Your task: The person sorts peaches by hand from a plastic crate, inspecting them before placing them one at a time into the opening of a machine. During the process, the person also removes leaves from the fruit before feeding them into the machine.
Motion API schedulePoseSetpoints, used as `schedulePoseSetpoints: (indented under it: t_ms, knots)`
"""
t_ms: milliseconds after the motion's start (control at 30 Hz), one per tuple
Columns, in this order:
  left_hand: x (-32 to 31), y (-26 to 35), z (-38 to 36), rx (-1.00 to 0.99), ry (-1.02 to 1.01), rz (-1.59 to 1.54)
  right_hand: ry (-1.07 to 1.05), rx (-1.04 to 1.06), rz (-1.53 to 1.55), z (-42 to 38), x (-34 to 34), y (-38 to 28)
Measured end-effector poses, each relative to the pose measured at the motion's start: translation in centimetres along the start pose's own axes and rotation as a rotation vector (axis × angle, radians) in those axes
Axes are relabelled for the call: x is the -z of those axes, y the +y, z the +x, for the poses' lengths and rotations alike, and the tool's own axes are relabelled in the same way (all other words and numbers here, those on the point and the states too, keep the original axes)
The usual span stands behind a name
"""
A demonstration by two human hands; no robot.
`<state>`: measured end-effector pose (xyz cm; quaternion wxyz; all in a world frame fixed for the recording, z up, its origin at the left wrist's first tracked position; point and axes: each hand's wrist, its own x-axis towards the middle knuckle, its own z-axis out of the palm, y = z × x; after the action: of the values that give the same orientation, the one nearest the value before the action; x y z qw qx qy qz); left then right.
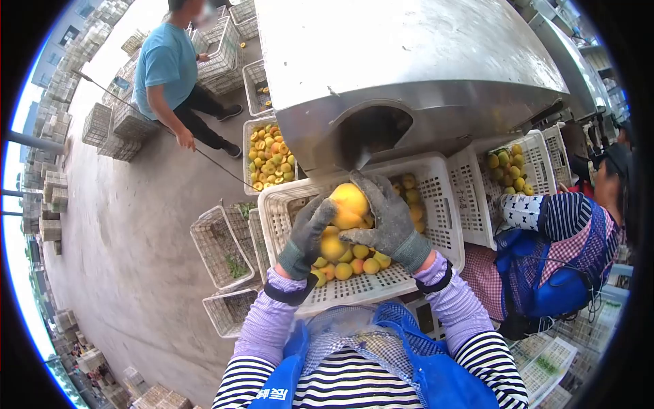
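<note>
Both of my hands wear dark grey gloves and are raised over a white plastic crate of yellow-orange fruit. Between them is a large yellow fruit. My left hand has its fingers curled against the fruit's left side. On the other side, my right hand wraps round it with fingers and thumb. More fruit lies in the crate below and behind my hands. Just beyond the crate is the dark opening of a metal machine.
The metal machine fills the top. A person in blue holds a long rod at the upper left. Another person works at the right by a fruit crate. Wire-like crates stand at the left; a full fruit crate sits behind them.
</note>
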<state>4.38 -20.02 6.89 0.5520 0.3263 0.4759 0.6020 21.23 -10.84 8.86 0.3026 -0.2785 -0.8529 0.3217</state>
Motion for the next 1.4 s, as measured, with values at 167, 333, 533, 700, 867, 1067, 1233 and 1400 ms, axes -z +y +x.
schedulePoseSetpoints:
  t_ms: [167,333,533,700,867,1067,1233,1400]
  knots:
    - [-2.0,1.2,2.1,-0.068,0.111,0.151,0.298,0.019,-0.123,0.9,-0.4,-0.3]
    - [-0.7,0.1,2.4,-0.126,0.103,0.090,0.366,-0.138,-0.273,5.3,-2.3,2.7]
    - [-0.4,-1.5,1.8,-0.169,0.097,0.383,0.241,-0.301,-0.392,8.2,-3.0,6.5]
    - [0.8,-3.4,3.4,-0.035,0.143,-0.067,0.318,-0.149,-0.355,11.3,-3.5,8.6]
    - [1.1,-3.8,2.4,-0.118,0.139,0.029,0.288,-0.227,-0.524,14.7,-4.1,10.0]
    - [-0.2,-3.0,2.7,-0.122,0.050,0.069,0.222,-0.216,-0.061,10.0,1.3,3.8]
    - [-3.3,-0.2,3.4,0.257,0.151,-0.638,0.013,0.092,-0.188,2.2,-0.7,2.6]
    - [-3.2,-1.5,4.3,0.005,0.159,-0.060,0.031,0.048,-0.170,1.6,-1.1,3.5]
